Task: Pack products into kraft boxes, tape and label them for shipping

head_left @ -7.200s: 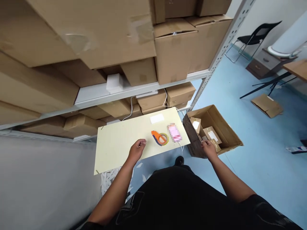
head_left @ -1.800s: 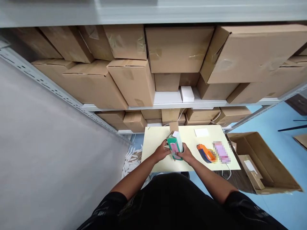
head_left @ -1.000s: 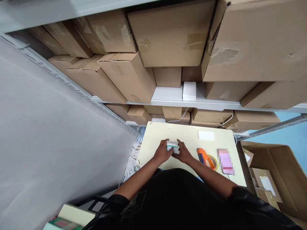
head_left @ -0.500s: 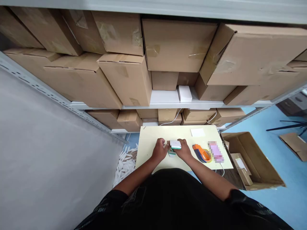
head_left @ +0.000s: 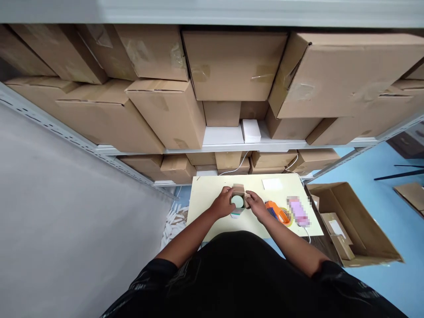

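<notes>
A small carton [head_left: 237,209] stands on the table in front of me with its top open and brown flaps raised. Inside sits a round, pale green lid or jar top [head_left: 237,201]. My left hand [head_left: 222,203] grips the carton's left side, fingers and thumb curled round it. At the right edge, my right hand [head_left: 255,206] pinches the side flap [head_left: 247,199]. White and teal printing shows low on the carton's near face.
Right of my hands lie an orange tape dispenser [head_left: 277,212] and a pixelated pink phone-like object [head_left: 298,212] with a white cable. A white card [head_left: 272,184] lies behind. Shelves of cartons [head_left: 235,66] rise ahead; a large open box [head_left: 361,221] stands at the right.
The small white-and-teal carton was tilted in my right hand; now its open top faces up, showing the round lid. My left hand has closed on its side, and the right has moved to the flap.
</notes>
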Action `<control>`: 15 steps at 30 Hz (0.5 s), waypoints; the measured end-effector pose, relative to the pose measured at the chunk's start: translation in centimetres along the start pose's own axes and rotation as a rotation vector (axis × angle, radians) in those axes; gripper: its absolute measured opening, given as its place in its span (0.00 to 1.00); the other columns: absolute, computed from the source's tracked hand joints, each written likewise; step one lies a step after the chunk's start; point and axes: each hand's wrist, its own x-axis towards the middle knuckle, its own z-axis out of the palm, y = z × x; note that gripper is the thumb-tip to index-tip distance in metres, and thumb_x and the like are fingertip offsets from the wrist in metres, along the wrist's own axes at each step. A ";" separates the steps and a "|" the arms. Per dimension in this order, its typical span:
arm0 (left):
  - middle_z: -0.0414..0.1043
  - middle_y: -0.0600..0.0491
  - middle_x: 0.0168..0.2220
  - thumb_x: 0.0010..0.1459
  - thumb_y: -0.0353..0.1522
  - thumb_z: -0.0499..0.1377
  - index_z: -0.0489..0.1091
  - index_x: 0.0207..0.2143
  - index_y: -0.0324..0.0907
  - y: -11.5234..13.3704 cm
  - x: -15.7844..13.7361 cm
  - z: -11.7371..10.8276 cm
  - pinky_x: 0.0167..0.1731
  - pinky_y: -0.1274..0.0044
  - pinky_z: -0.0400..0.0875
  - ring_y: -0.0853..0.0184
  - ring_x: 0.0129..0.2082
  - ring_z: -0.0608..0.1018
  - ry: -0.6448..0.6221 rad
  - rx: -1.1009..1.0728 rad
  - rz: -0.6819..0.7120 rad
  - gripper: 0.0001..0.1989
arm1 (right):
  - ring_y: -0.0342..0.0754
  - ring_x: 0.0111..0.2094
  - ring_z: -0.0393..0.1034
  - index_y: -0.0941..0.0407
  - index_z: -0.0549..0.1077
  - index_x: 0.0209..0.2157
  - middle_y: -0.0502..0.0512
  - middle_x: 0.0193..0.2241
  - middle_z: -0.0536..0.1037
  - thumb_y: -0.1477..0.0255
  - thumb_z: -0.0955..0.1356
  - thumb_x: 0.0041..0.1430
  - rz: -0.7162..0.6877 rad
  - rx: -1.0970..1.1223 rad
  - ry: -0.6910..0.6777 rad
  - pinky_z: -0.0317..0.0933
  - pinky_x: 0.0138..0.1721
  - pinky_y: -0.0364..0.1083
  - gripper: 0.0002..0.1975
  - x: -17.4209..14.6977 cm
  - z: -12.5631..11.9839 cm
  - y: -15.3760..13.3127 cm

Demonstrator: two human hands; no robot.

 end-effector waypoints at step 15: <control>0.75 0.38 0.47 0.39 0.42 0.76 0.78 0.38 0.44 5.3 3.0 2.7 0.55 0.54 0.64 0.40 0.53 0.71 -0.038 0.556 -0.283 0.23 | 0.56 0.62 0.68 0.50 0.69 0.63 0.60 0.59 0.75 0.60 0.61 0.70 -0.253 -0.098 -0.129 0.62 0.64 0.58 0.24 -0.5 0.2 2.6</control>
